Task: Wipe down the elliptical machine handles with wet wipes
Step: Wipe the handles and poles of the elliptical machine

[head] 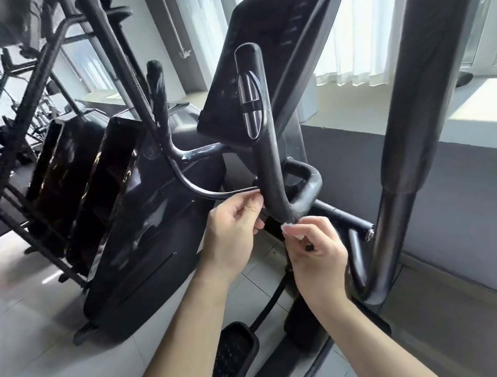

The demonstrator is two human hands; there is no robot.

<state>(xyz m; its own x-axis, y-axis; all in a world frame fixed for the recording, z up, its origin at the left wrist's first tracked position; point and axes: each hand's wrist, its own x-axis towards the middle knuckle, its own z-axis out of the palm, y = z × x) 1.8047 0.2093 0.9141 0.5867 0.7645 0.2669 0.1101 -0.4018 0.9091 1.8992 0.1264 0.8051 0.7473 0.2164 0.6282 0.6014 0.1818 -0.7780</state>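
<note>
A dark fixed handle [268, 157] of the elliptical rises at the centre, with a silver pulse sensor [250, 105] on its upper part. My right hand [314, 248] pinches a small white wet wipe [292, 226] against the handle's lower bend. To the left of that bend, my left hand [233, 234] hovers with fingers curled and thumb near them, close to the handle; I cannot tell if it touches. A second fixed handle [159, 106] stands to the left. The console [275, 52] sits behind.
A thick moving arm pole [423, 115] stands at the right. The black flywheel housing [131, 227] fills the left, with a metal rack [30, 146] beyond. A pedal [234, 359] lies below on the tiled floor. Curtained windows are behind.
</note>
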